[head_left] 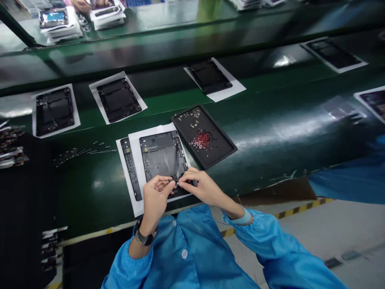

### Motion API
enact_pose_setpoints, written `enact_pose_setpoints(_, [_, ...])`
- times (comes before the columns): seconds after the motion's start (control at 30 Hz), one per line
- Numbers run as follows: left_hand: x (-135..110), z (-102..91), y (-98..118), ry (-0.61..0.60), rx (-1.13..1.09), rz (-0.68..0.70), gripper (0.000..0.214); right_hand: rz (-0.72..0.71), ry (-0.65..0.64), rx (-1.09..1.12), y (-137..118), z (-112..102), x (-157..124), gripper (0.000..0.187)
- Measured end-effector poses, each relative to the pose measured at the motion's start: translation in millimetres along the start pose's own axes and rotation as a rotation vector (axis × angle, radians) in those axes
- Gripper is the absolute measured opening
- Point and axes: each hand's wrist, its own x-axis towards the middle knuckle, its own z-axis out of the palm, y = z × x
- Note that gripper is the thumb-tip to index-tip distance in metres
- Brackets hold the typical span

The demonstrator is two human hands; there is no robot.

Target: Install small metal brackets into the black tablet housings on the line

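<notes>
A black tablet housing (161, 156) lies open on white paper in front of me, with a dark flat cable (177, 156) running down its right side. Both hands meet over its near edge. My left hand (157, 196) pinches a tiny part that is too small to name. From the other side my right hand (201, 184) has thumb and forefinger pressed together at the same spot, on a small pale bit I cannot make out. A second black housing (131, 170) lies partly under the paper at the left.
Right of the housing is a black tray (221, 148) with red-and-black wires (203, 139) and small metal parts (195, 114). More housings on paper (118, 99) lie along the green bench (264, 120). Loose cables (12, 146) lie far left. Another person's hand (81, 5) shows at the top.
</notes>
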Motion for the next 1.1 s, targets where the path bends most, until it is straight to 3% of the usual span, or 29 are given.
enact_pose_setpoints(0.4, [-0.6, 1.2, -1.6, 0.013, 0.036, -0.001, 0.017, 0.048, 0.014, -0.08, -2.6, 1.5, -3.3, 0.015])
enact_pose_setpoints(0.83, [3.9, -4.6, 5.3, -0.093, 0.036, -0.087, 0.021, 0.036, -0.148, -0.106, -3.2, -13.0, 3.0, 0.015])
enact_pose_setpoints(1.1, [5.1, -6.9, 7.4, -0.108, -0.014, -0.124, 0.022, -0.06, -0.085, 0.014, 3.3, -9.5, 5.5, 0.016])
